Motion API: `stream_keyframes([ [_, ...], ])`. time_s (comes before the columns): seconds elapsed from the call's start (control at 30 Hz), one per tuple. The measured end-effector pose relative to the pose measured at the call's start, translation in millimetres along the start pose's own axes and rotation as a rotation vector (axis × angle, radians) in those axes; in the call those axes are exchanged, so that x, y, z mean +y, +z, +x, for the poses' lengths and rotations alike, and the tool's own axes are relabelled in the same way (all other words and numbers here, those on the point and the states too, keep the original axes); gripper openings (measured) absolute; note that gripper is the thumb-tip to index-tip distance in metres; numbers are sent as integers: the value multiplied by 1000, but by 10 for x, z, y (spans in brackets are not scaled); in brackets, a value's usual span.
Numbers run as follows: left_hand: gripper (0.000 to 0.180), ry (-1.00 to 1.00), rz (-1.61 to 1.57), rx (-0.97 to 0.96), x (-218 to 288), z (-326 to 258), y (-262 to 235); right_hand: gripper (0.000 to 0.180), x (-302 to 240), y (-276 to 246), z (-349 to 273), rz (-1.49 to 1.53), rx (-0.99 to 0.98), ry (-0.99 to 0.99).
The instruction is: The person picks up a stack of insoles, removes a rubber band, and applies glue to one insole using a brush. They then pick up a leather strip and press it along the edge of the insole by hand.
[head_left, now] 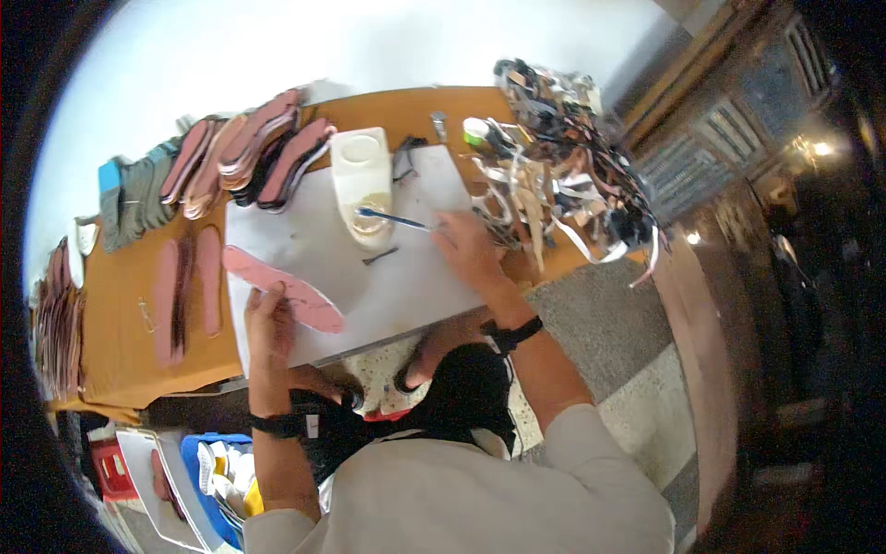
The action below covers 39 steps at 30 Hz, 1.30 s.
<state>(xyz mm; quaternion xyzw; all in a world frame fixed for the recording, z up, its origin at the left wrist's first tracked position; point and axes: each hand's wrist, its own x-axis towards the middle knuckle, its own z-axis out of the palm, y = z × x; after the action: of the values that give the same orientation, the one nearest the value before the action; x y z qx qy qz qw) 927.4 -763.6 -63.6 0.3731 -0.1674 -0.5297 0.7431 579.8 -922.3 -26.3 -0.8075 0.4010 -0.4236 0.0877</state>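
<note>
My left hand (pixel 269 321) is closed on a pink insole (pixel 291 288), holding it tilted over the white sheet (pixel 406 282). My right hand (pixel 469 249) grips the handle end of a blue toothbrush-like brush (pixel 399 219). The brush head is over the round opening at the near end of a cream-coloured plastic container (pixel 361 175). Yellowish residue shows around that opening, and I cannot tell whether the bristles touch it. Close to the container's near end lies a small dark strip (pixel 380 257).
Stacks of pink insoles (pixel 263 138) and grey ones (pixel 138 198) line the table's far left. Single insoles (pixel 210 282) lie on the orange tabletop (pixel 125 305). A heap of straps and scraps (pixel 572 175) covers the right end. Below left stands a blue bin (pixel 201 475).
</note>
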Motion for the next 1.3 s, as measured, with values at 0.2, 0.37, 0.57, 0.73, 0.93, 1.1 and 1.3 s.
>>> stream_keyframes([
  [0.2, 31, 4, 3, -24, 49, -39, 2, 16, 143, -566, -518, -108, 238, 152],
  [0.37, 33, 5, -35, -41, -15, -21, -70, 14, 497, -974, -1009, -124, 386, 595],
  [0.57, 27, 57, -42, -71, 5, 1, -225, 32, 707, -969, -1227, -113, 298, 672],
  [0.73, 26, 91, -41, -99, 38, 6, -156, 38, 1079, -776, -1416, -57, 340, 734],
  [0.93, 28, 112, -33, -69, 1, 53, -205, 43, 1030, -884, -1485, 284, 350, 785],
  [1.1, 22, 87, 24, -63, 36, 69, -158, 36, 924, -922, -1527, 449, 247, 824],
  [1.3, 22, 65, 53, -56, 8, 123, -111, 33, 1108, -798, -1658, 603, 279, 904],
])
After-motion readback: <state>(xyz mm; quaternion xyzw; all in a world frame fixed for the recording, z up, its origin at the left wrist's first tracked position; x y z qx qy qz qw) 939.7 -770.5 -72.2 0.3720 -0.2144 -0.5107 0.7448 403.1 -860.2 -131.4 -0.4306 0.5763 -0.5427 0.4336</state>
